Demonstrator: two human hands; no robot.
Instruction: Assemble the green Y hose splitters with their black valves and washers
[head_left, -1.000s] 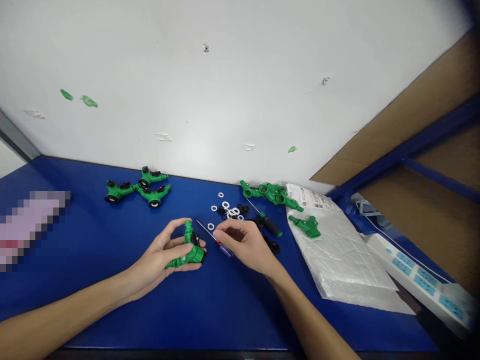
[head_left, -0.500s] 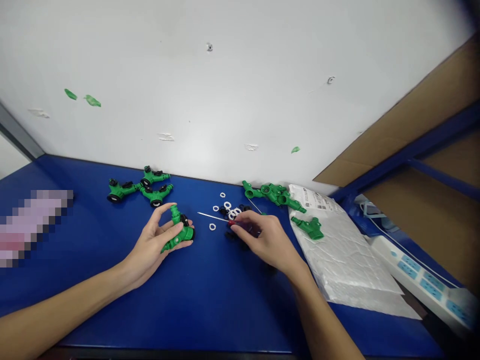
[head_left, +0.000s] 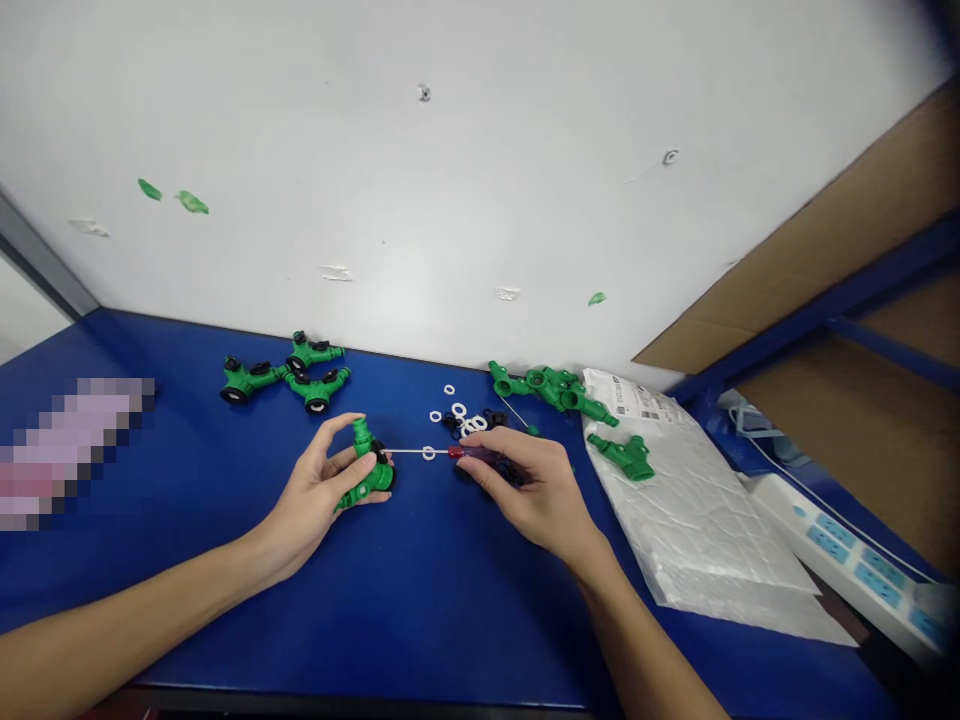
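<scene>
Left hand (head_left: 322, 490) grip closed on a green hose splitter (head_left: 373, 476), right hand (head_left: 525, 482) grip pinching a red-handled screwdriver (head_left: 466, 454) threaded through a white washer (head_left: 428, 453), well back from the front edge of the blue worktop (head_left: 300, 640)

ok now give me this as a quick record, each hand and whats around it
left hand: holds a green plastic hose fitting with black parts
right hand: holds a red-handled screwdriver with a thin metal shaft, its tip at the fitting
on the shaft: a white ring-shaped washer
near the hands: small loose white washers and black rings
rest: more green plastic fittings, a white padded mailer, a blue table
</scene>
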